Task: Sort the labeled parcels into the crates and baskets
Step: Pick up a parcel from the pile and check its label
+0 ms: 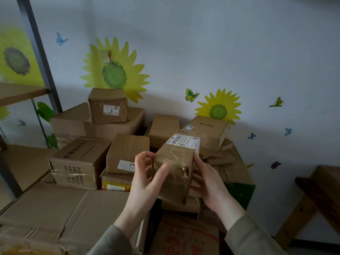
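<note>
Parcel [174, 157] held up, label [184, 141] on top | left hand [145, 181] grips left side | right hand [207, 183] grips right side | boxes [127, 151] behind

pale wall [220, 43] with sunflower decals [115, 70], wooden bench [316, 196] right.

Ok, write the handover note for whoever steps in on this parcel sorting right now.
Left hand: grips the taped parcel on its left side, thumb across the front.
Right hand: holds the parcel's right side.
Parcel: held up in front of the pile, shipping label on its top face.
Pile of cardboard parcels: stacked behind and below the hands, several labels showing.
Done: one parcel in hand. No crate or basket is in view, so what is already sorted cannot be told.
Left: read the label, place this parcel, then work through the pile.
</note>
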{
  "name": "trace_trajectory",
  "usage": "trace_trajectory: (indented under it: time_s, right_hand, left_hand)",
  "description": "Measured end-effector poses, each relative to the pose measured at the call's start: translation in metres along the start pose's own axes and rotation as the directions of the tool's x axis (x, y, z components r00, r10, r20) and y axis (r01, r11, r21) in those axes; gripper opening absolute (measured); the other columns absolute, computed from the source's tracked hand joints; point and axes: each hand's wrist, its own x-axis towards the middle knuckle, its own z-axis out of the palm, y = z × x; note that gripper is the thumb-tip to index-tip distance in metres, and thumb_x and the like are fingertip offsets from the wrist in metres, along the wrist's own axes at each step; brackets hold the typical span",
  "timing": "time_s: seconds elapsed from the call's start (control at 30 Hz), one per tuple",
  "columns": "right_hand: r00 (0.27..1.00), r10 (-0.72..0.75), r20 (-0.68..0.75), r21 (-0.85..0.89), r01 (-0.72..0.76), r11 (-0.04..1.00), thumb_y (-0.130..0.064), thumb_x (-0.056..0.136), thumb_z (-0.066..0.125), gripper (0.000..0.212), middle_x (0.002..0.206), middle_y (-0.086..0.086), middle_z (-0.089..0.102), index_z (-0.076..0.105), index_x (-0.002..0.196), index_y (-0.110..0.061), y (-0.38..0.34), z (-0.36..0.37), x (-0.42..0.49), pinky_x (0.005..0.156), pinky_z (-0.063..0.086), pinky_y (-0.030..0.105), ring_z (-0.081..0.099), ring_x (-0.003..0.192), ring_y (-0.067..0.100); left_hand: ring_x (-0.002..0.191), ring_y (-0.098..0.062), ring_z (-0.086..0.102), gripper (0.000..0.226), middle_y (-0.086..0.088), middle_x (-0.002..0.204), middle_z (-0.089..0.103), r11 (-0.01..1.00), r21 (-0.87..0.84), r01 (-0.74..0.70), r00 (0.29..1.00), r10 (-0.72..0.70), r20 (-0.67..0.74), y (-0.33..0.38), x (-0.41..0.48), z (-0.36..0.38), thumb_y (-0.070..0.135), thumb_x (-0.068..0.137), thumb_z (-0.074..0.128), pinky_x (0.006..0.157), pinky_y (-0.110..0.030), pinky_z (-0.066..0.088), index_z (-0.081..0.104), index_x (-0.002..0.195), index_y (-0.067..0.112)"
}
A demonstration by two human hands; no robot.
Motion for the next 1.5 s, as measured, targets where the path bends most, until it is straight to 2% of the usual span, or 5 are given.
trace_trajectory:
  time_s: [0.2,0.5,0.67,1.1,1.5]
  right_hand:
    - [0.995,-0.096,-0.014,-0.082,0.095,0.992,-0.046,0.063,0.069,0.058,0.111,-0.002,0.068,0.061,0.117,-0.026,-0.004,-0.010,-0.013,0.089,0.050,0.033,0.063,0.105,0.016]
    - [0.986,-0.101,-0.132,0.073,0.111,0.991,-0.025,0.086,0.061,0.024,0.106,0.001,0.072,0.069,0.109,-0.022,0.002,-0.046,-0.042,0.097,0.045,0.040,0.061,0.109,0.022]
    - [0.953,-0.136,-0.270,0.069,0.161,0.985,-0.049,0.074,0.063,0.054,0.112,0.000,0.070,0.063,0.120,-0.021,0.008,-0.072,-0.075,0.096,0.049,0.039,0.064,0.108,0.018]
    - [0.557,-0.022,-0.830,0.139,0.244,0.960,-0.023,0.094,0.056,0.028,0.110,0.001,0.068,0.057,0.122,-0.023,0.084,-0.126,-0.194,0.083,0.056,0.038,0.067,0.097,0.020]
    - [0.360,0.221,-0.906,0.312,0.219,0.924,-0.020,0.093,0.057,0.026,0.112,0.002,0.067,0.060,0.119,-0.020,0.170,-0.254,-0.288,0.078,0.056,0.034,0.065,0.099,0.019]
  left_hand:
    - [0.100,-0.016,0.063,0.041,-0.002,0.113,0.063,0.933,-0.188,0.307,0.951,-0.308,0.028,0.000,0.003,0.003,0.022,0.088,0.060,0.074,-0.027,0.052,0.051,0.128,0.022]
    - [0.097,-0.023,0.068,0.040,-0.005,0.108,0.069,0.900,-0.188,0.393,0.907,-0.346,0.240,-0.012,-0.005,0.036,0.017,0.086,0.062,0.080,-0.038,0.056,0.055,0.123,0.029]
    - [0.096,-0.023,0.068,0.042,-0.005,0.108,0.069,0.890,-0.162,0.427,0.854,-0.338,0.395,-0.024,-0.013,0.077,0.010,0.084,0.063,0.080,-0.038,0.057,0.054,0.122,0.025]
    - [0.103,-0.020,0.064,0.047,-0.002,0.121,0.060,0.806,0.130,0.577,0.423,-0.431,0.797,-0.066,-0.093,0.179,0.010,0.085,0.064,0.077,-0.029,0.057,0.045,0.125,0.027]
    - [0.093,-0.009,0.058,0.023,0.007,0.103,0.056,0.768,0.406,0.495,0.175,-0.546,0.820,-0.133,-0.202,0.315,0.022,0.089,0.061,0.065,-0.017,0.050,0.048,0.108,0.028]
